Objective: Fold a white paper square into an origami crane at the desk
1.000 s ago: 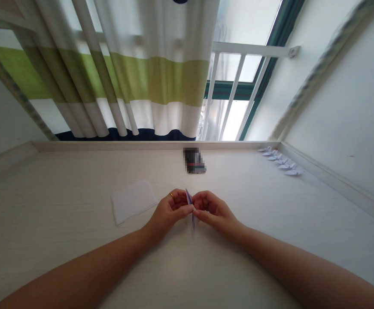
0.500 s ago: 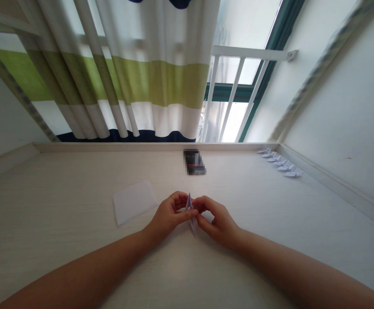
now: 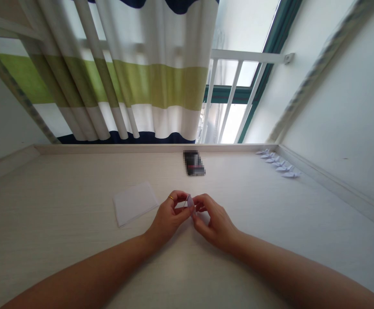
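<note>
A small folded piece of pale lilac paper [image 3: 190, 201] is pinched between both hands just above the light wooden table [image 3: 61, 231]. My left hand [image 3: 170, 213], with a gold ring on one finger, grips it from the left with fingers curled. From the right, my right hand [image 3: 213, 219] closes its thumb and fingertips on the same piece. Most of the paper is hidden by the fingers.
A stack of white paper sheets [image 3: 134, 202] lies left of the hands. A dark blurred object [image 3: 193, 163] sits near the back edge. Several folded paper pieces [image 3: 278, 164] line the back right corner. A striped curtain [image 3: 135, 77] and window railing rise behind the table.
The paper stood upright and long between the fingers; now it is folded smaller and mostly covered. Both hands have closed in around it and dropped slightly toward the table.
</note>
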`<state>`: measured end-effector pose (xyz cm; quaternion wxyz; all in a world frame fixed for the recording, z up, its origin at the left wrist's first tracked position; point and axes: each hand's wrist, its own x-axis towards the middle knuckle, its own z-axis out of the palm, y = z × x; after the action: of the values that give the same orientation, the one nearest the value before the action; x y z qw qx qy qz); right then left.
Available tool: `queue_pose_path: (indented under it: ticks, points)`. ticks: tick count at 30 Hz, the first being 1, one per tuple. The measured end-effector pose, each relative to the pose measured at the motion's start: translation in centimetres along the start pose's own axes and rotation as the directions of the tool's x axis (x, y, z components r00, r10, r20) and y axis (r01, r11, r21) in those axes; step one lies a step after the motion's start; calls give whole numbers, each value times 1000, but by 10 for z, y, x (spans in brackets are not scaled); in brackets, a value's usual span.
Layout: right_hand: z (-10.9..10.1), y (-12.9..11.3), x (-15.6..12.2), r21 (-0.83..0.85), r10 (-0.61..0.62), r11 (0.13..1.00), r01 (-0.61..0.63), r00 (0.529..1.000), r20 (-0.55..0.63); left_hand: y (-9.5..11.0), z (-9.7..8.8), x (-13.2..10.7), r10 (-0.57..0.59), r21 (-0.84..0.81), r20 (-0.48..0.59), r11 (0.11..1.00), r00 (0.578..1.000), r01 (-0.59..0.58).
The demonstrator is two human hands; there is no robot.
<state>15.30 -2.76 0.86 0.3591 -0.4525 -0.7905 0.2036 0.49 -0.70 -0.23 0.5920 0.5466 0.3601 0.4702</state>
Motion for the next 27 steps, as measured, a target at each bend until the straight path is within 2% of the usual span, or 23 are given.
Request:
queue_pose_path:
  ticks: [3, 12, 15, 17, 20, 23, 27]
  points:
    - [1, 1, 1, 1, 27, 1000, -27, 1000, -8, 1, 0, -1, 10, 6, 12, 1000, 1000, -10]
    - [2, 8, 1, -58, 86, 995, -87, 996, -17, 6, 0, -10, 149, 82, 186, 983, 971, -166]
    - [0, 8, 1, -34, 23, 999, -25, 997, -73, 8, -1, -11, 181, 31, 231, 981, 956, -193]
    - [-1, 8, -1, -45, -60, 997, 56, 994, -92, 8, -2, -10, 182, 1, 193, 983, 964, -185]
    - [-2, 7, -2, -120, -180, 978, 168, 979, -94, 6, 0, -5, 59, -81, 88, 995, 994, -52]
    - [-4, 6, -3, -191, -286, 946, 261, 951, -116, 4, 1, -1, -135, -186, 147, 969, 980, 162]
    - [-4, 5, -3, -242, -392, 907, 344, 901, -185, 4, 1, -1, -197, -198, 229, 949, 953, 243]
